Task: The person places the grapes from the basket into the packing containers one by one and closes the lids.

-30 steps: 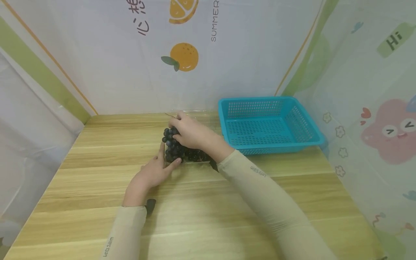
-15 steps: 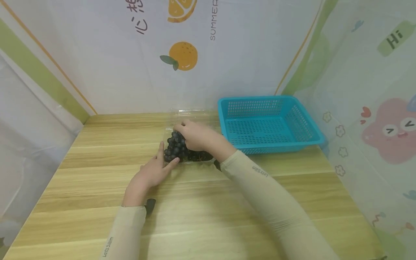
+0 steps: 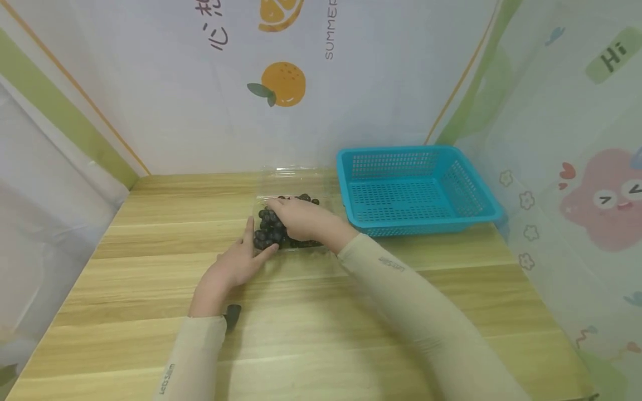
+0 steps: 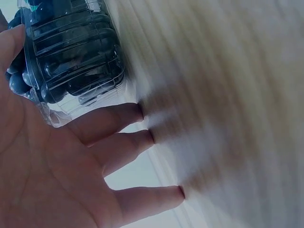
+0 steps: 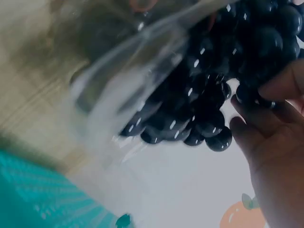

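Dark grapes point(image 3: 267, 236) fill a clear plastic container point(image 3: 296, 181), its lid folded open toward the wall. Beside its left corner, the left hand point(image 3: 232, 267) has its thumb over the near edge. The left wrist view shows that hand point(image 4: 61, 161) with spread, straight fingers touching the table, the container wall point(image 4: 76, 61) against its thumb side. Over the grapes, the right hand point(image 3: 308, 221) hides part of the bunch. Thumb and fingers of the right hand point(image 5: 278, 147) pinch grapes point(image 5: 204, 111) at the bunch's edge in the right wrist view.
A blue perforated basket point(image 3: 398, 203) stands right of the container, near the wall. Bare wooden tabletop point(image 3: 301, 323) stretches in front of the container. Printed white curtains point(image 3: 381, 72) enclose the back and sides.
The bunch under the right hand has sunk lower into the container, and that hand has moved slightly right and down. More grapes show behind it. The left hand stays almost still.
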Available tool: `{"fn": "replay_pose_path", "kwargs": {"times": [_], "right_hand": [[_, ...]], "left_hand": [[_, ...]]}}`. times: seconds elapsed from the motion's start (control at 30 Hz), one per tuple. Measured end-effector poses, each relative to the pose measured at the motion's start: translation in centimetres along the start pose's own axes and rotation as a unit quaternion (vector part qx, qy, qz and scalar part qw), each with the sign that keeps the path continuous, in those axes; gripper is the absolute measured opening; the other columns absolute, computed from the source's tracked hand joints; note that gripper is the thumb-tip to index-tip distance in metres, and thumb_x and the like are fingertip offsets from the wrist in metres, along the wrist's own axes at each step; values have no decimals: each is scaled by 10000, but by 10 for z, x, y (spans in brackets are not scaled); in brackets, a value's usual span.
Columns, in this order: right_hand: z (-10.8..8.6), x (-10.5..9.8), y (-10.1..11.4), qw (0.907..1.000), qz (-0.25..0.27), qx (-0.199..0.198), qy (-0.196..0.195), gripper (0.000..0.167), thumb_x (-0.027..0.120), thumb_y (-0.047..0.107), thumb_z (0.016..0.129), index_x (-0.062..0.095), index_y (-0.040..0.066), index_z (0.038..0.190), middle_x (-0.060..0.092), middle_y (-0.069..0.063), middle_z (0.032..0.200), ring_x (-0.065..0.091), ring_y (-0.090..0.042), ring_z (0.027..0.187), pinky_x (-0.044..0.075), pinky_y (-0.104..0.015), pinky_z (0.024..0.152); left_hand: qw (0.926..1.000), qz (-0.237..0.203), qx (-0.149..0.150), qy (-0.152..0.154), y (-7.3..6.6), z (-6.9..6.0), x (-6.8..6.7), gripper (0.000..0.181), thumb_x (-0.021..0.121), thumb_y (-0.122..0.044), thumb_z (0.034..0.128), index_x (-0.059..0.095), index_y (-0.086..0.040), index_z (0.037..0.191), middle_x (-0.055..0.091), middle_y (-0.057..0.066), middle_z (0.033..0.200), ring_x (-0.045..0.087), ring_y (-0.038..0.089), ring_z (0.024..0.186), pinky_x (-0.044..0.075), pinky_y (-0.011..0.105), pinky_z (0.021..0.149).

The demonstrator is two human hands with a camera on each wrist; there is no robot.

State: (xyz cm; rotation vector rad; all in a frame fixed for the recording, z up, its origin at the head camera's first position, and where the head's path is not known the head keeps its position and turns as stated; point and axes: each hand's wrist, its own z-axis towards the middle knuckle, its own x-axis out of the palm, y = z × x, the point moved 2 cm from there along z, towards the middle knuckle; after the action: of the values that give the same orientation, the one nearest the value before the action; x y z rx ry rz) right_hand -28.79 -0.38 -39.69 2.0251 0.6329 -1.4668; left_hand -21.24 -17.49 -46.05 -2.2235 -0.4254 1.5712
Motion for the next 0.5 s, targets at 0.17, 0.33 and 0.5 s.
{"fn": "replay_pose_path", "kwargs": {"times": [0.17, 0.33, 0.5], "right_hand": [[-6, 5, -9, 9966, -812, 69, -92, 662, 638, 104, 1056, 334, 127, 1644, 592, -53, 1581, 552, -221, 1486, 314, -482, 1335], [-11, 14, -11, 9873, -1539, -135, -364, 600, 608, 141, 1069, 382, 118, 1624, 476, -65, 1679, 438, -234, 1578, 237, -559, 1353], [-15, 23, -15, 9890, -1411, -30, -451, 655, 558, 156, 1091, 282, 127, 1684, 271, -84, 1780, 317, -228, 1640, 266, -627, 1322]], "left_hand": [[10000, 32, -16, -3, -3, 1, -1, 1137, 273, -865, 988, -245, -119, 1673, 267, 375, 1690, 354, 584, 1529, 220, 862, 1174], [9999, 89, -9, 70, -5, 0, -3, 1110, 282, -820, 1019, -245, -89, 1668, 276, 402, 1670, 371, 600, 1510, 266, 853, 1163], [9999, 1, 72, 95, -4, -2, -5, 1038, 263, -749, 1064, -237, -68, 1667, 263, 411, 1668, 361, 604, 1512, 297, 817, 1182]]}}
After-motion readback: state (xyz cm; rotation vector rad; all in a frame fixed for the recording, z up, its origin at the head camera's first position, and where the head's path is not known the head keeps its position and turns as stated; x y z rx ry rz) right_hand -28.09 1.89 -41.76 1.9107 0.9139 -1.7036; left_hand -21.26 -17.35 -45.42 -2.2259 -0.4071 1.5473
